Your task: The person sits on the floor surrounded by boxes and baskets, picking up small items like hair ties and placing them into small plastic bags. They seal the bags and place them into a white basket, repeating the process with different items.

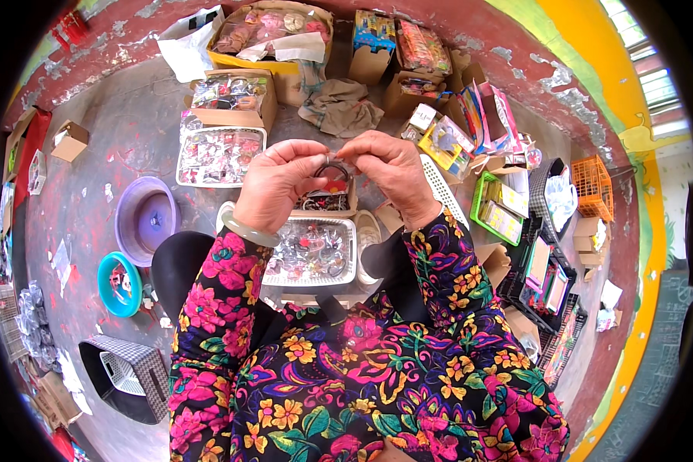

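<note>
Just above a small cardboard box, my left hand [279, 183] is closed in a pinch, with a dark round hair tie [333, 167] hanging at its fingertips. A pale bangle [248, 231] circles the left wrist. My right hand [394, 174] meets it from the other side, thumb and finger pinched together at the top of the loop. Whatever lies between the right fingertips is too small to make out. Below the hands, the box [352, 202] holds more dark bands. Nearer to me stands a white basket [352, 254] filled with small clear packets.
Another white basket [183, 173] of packets and several cartons [285, 83] stand farther off. A purple basin [175, 212] and a teal basin [102, 281] are on the left. Right of me are a green basket [477, 202], black crates [527, 304] and an orange crate [591, 187].
</note>
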Tool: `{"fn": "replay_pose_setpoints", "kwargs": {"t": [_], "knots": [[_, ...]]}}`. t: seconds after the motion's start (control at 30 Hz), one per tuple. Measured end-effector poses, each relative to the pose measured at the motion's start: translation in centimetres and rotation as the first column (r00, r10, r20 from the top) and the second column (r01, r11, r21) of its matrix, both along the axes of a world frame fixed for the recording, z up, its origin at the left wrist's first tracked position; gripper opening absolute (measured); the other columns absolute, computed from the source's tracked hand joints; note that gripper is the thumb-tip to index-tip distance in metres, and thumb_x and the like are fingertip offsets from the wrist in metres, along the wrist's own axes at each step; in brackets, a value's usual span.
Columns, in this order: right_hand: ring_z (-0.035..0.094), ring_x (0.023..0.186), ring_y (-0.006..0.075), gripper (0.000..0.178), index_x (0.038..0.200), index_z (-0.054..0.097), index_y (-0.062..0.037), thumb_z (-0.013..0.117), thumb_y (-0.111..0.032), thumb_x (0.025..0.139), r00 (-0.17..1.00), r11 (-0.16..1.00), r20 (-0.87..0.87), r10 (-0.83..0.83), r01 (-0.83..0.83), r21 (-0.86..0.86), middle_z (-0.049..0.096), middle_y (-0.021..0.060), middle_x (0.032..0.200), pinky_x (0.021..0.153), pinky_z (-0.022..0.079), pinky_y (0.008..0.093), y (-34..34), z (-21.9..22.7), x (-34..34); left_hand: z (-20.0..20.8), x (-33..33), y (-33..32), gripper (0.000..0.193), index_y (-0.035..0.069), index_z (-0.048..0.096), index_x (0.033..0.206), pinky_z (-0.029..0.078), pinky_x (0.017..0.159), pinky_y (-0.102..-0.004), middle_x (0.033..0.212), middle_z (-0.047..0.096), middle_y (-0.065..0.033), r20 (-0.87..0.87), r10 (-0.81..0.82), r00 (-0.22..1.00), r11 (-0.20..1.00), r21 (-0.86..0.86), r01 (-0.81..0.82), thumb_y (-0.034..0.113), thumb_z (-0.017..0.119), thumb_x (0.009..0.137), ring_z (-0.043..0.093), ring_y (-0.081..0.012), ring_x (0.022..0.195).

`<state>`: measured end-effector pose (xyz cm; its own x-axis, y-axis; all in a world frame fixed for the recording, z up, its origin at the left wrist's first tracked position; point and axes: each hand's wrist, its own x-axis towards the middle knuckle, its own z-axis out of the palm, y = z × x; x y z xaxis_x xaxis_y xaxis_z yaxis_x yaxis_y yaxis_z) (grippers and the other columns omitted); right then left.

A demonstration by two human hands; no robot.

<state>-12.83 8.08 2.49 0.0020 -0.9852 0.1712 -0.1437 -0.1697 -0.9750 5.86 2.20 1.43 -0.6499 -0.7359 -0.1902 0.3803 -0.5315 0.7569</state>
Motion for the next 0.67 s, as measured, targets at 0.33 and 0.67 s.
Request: {"fn": "replay_pose_setpoints", "kwargs": {"t": [0.33, 0.67], "knots": [[0.052, 0.087, 0.0062, 0.027, 0.106, 0.060, 0.0006, 0.063, -0.013, 0.083, 0.924, 0.974, 0.362, -0.122, 0.041, 0.223, 0.060, 0.0002, 0.089, 0.077, 0.041, 0.0204, -0.7, -0.2, 0.0, 0.2, -0.6, 0.4, 0.023, -0.002, 0.052, 0.110, 0.054, 0.067, -0.0222, 0.095, 0.063, -0.0131, 0.048, 0.141, 0.989, 0.978, -0.162, -0.132, 0.001, 0.052, 0.087, 0.064, -0.0168, 0.079], [0.056, 0.087, 0.0116, 0.016, 0.092, 0.067, 0.0012, 0.065, -0.008, 0.079, 0.951, 0.992, 0.307, -0.048, 0.009, 0.126, 0.062, 0.0063, 0.091, 0.078, 0.042, 0.0221, -0.5, -0.8, 0.5, -0.1, -0.9, 0.7, 0.016, -0.003, 0.058, 0.101, 0.055, 0.071, -0.0247, 0.092, 0.063, -0.0112, 0.054, 0.153, 0.987, 0.980, -0.140, -0.145, 0.000, 0.053, 0.086, 0.064, -0.0153, 0.076]]}}
